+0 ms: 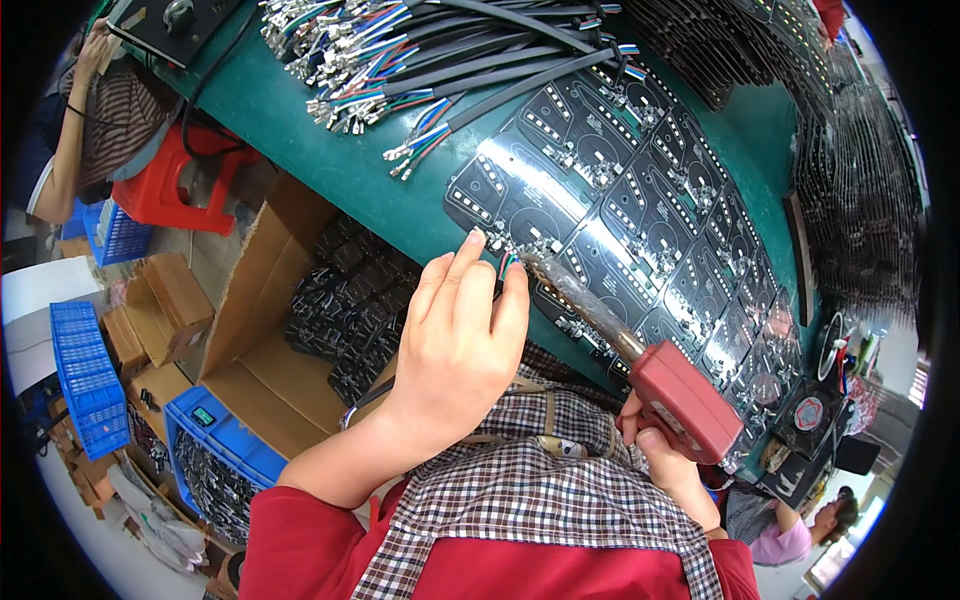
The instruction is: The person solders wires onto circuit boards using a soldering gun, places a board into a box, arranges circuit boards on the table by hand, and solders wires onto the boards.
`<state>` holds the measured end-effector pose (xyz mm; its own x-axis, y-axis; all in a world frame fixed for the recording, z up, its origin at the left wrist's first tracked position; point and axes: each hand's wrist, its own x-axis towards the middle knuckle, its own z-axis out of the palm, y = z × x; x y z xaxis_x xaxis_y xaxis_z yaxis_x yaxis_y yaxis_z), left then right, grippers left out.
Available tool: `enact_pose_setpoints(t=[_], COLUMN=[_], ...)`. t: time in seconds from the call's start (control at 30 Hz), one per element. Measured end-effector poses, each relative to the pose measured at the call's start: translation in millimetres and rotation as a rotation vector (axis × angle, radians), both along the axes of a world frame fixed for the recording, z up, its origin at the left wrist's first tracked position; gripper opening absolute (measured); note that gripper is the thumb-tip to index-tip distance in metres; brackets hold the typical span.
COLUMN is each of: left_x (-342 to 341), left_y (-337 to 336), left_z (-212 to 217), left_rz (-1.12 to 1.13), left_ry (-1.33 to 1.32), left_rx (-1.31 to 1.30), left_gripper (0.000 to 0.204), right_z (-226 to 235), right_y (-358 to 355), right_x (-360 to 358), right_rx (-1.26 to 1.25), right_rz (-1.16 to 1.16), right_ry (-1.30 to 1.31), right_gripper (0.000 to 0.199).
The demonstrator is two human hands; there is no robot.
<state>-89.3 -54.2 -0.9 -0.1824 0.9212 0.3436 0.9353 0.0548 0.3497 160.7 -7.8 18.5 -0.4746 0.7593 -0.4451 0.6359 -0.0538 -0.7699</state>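
My left hand [455,325] is at the near left edge of a sheet of black circuit boards [625,235] dotted with small white parts. Its thumb and fingers close round thin coloured wires [508,262] that meet the board's edge; much of the cable is hidden beneath the hand. My right hand [668,460] grips the thick red handle of a soldering iron [690,400]. The iron's shaft slants up and left across the boards, its tip close to the wires by my left thumb. Whether tip and wires touch, I cannot tell.
Black cables [470,75] with bare coloured ends lie piled on the green table [340,170]. Stacked boards [850,190] stand at right. A cardboard box [265,385] of boards and blue crates [90,380] sit at lower left. Other people are beyond a red stool [185,180] and at lower right.
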Motion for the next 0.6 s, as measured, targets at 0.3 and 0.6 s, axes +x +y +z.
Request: enact_pose_setpoints(t=[0.3,0.6], left_x=[1,-3], left_y=[0,-1], left_z=[2,4], left_rz=[-0.001,-0.038], left_ry=[0.012,-0.031], left_rx=[0.001,-0.072], left_gripper=[0.029,0.025], right_z=[14,-15], right_y=[-5,51], right_x=[3,-35], right_rx=[-0.298,-0.395], right_rz=[-0.163,-0.503], right_ry=[0.351,0.918], right_gripper=[0.061,0.068])
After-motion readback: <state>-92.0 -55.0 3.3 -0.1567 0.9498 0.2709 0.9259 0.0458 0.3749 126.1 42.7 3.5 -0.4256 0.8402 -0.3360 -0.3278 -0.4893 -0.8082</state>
